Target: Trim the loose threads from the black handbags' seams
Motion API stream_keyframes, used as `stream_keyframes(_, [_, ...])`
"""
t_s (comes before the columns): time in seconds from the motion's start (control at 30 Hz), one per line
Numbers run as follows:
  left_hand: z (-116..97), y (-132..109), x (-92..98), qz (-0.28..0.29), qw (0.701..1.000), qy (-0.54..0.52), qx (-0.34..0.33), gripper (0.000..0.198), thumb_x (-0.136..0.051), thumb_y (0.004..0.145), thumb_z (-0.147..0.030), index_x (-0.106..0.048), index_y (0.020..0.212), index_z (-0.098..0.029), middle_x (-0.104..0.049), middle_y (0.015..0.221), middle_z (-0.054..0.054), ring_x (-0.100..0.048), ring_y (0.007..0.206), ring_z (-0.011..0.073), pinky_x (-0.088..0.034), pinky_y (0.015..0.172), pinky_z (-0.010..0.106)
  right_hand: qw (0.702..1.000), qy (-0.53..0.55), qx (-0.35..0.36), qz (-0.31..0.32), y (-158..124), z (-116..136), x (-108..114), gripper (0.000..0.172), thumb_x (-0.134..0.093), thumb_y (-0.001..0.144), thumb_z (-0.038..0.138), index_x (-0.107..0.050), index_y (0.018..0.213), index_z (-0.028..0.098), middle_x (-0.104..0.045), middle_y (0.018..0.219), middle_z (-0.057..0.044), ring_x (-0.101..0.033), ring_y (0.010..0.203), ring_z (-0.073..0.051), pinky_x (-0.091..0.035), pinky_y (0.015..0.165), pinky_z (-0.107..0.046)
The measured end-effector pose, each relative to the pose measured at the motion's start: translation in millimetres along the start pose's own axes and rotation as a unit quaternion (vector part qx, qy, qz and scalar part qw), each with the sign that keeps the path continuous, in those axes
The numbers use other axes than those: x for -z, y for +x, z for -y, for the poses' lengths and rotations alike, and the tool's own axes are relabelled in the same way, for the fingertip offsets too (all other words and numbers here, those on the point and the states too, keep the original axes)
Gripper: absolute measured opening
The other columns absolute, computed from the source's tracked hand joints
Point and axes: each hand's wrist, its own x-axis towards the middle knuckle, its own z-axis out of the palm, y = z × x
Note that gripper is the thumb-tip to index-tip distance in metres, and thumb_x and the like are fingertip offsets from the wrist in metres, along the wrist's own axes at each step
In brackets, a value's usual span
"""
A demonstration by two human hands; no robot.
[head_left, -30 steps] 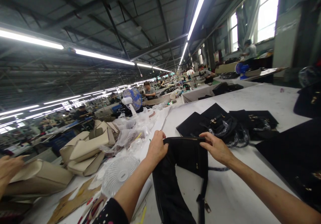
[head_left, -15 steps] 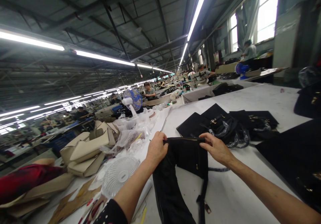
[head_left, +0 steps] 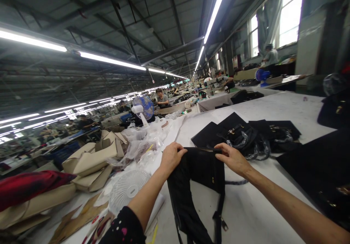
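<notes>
A black bag (head_left: 203, 171) with a small zip pull on its front hangs between my hands above the white tabletop. My left hand (head_left: 172, 159) pinches the upper left corner of its top edge. At the upper right corner, my right hand (head_left: 232, 158) grips the same edge between thumb and fingers. From the left side, a wide black strap-like part (head_left: 188, 207) drops toward me. A narrow black strap with a metal clip (head_left: 223, 224) dangles from the right side. The inside of the bag is out of sight.
Black bags with wrapped handles (head_left: 235, 131) lie beyond my right hand; more black pieces (head_left: 317, 171) lie at right. Left are a white fan (head_left: 129, 189), clear plastic wrapping (head_left: 142, 138), beige bags (head_left: 93, 158) and red cloth (head_left: 32, 187). A blue fan (head_left: 143, 108) and co-workers are farther off.
Both hands keep their hold on the bag's top edge, with only a slight shift of the fingers. The whole view has moved a little, and more of the red cloth shows at left.
</notes>
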Motion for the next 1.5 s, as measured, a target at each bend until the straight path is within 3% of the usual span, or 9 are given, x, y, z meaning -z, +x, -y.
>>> stream_keyframes(0.2, [8,0,0.5,-0.013,1.0,0.0,0.024,0.013,-0.066,0.084,-0.031,-0.07,0.078,-0.02,-0.069,0.079,0.002,-0.063,0.079,0.0177,-0.043,0.074,0.027,0.999,0.04,0.02,0.017,9,6,-12,0.048,-0.074,0.071,0.032,-0.059,0.116,0.022,-0.068,0.107,-0.004,-0.064,0.103,-0.02,-0.047,0.092,-0.035])
stream_keyframes(0.4, [10,-3,3.2,-0.007,0.999,0.02,0.031,0.013,-0.063,0.086,-0.03,-0.069,0.079,-0.021,-0.07,0.083,0.002,-0.063,0.081,0.0187,-0.043,0.075,0.027,0.997,0.068,0.019,0.043,27,-5,-14,0.042,-0.073,0.071,0.034,-0.061,0.108,0.02,-0.07,0.1,-0.004,-0.067,0.093,-0.02,-0.051,0.086,-0.034])
stream_keyframes(0.63, [4,-1,3.4,0.004,0.997,0.058,0.042,0.015,-0.061,0.087,-0.029,-0.067,0.078,-0.019,-0.072,0.085,0.006,-0.065,0.086,0.0233,-0.042,0.074,0.031,0.999,0.039,0.024,0.026,40,-7,-9,0.033,-0.073,0.07,0.037,-0.068,0.098,0.02,-0.072,0.098,-0.003,-0.065,0.094,-0.021,-0.049,0.088,-0.034])
stream_keyframes(0.8, [-2,1,1.4,0.01,0.996,0.081,0.047,0.016,-0.06,0.088,-0.03,-0.066,0.079,-0.019,-0.072,0.087,0.007,-0.065,0.088,0.0243,-0.042,0.073,0.031,1.0,0.008,0.014,0.021,42,-9,-8,0.031,-0.07,0.072,0.042,-0.073,0.095,0.021,-0.071,0.083,0.0,-0.063,0.08,-0.019,-0.048,0.076,-0.03])
stream_keyframes(1.03, [-7,3,0.6,0.018,0.994,0.1,0.045,0.017,-0.059,0.089,-0.031,-0.066,0.08,-0.019,-0.072,0.088,0.007,-0.065,0.088,0.0238,-0.042,0.074,0.031,0.999,-0.041,0.028,-0.007,45,-14,-9,0.03,-0.066,0.076,0.044,-0.075,0.092,0.022,-0.071,0.077,0.001,-0.062,0.073,-0.018,-0.045,0.068,-0.028])
stream_keyframes(1.23, [-6,6,-1.4,0.021,0.993,0.108,0.048,0.02,-0.057,0.09,-0.034,-0.066,0.081,-0.019,-0.072,0.088,0.007,-0.066,0.088,0.0238,-0.043,0.073,0.031,0.99,-0.083,0.102,-0.04,44,-14,-13,0.024,-0.062,0.082,0.041,-0.074,0.089,0.021,-0.071,0.08,0.0,-0.064,0.077,-0.019,-0.047,0.075,-0.03])
stream_keyframes(1.5, [-8,7,-0.9,0.024,0.991,0.117,0.052,0.02,-0.056,0.091,-0.033,-0.066,0.082,-0.018,-0.073,0.09,0.008,-0.066,0.09,0.0249,-0.044,0.075,0.032,0.965,-0.131,0.224,-0.039,39,-17,-11,0.019,-0.065,0.086,0.032,-0.071,0.101,0.022,-0.068,0.093,-0.003,-0.064,0.088,-0.018,-0.047,0.084,-0.031])
